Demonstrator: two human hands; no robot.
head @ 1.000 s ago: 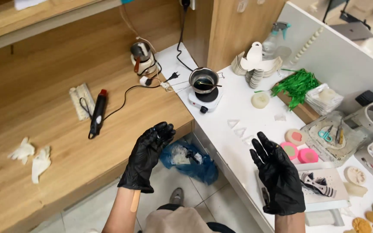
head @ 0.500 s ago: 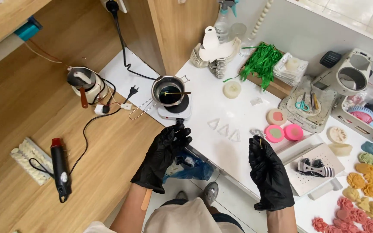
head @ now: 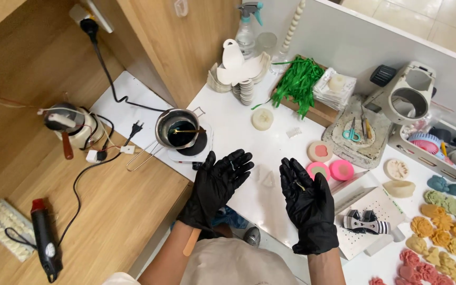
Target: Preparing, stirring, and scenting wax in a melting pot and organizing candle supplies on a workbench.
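Observation:
Both of my hands wear black gloves and hover palm-up over the white table [head: 233, 126]. My left hand [head: 218, 184] has its fingers spread and holds nothing; it is just right of a small metal pot [head: 177, 130] of dark liquid on a white hotplate [head: 192, 149]. My right hand [head: 306, 200] is open too, with a tiny pale speck on its palm. Small clear triangular pieces [head: 267, 180] lie on the table between the hands. Pink round moulds [head: 330, 170] sit just beyond my right hand.
A green shredded bundle [head: 297, 83], spray bottle [head: 246, 29], stacked white shapes [head: 238, 74], scissors on a grey tray [head: 353, 133] and coloured flower casts [head: 444, 232] fill the table. On the wooden surface at left lie a black heat gun [head: 45, 243], cables and a small pot [head: 64, 120].
The view has swung toward the table and moved closer. My hands have opened out, palms up, and drifted slightly apart over the table's edge.

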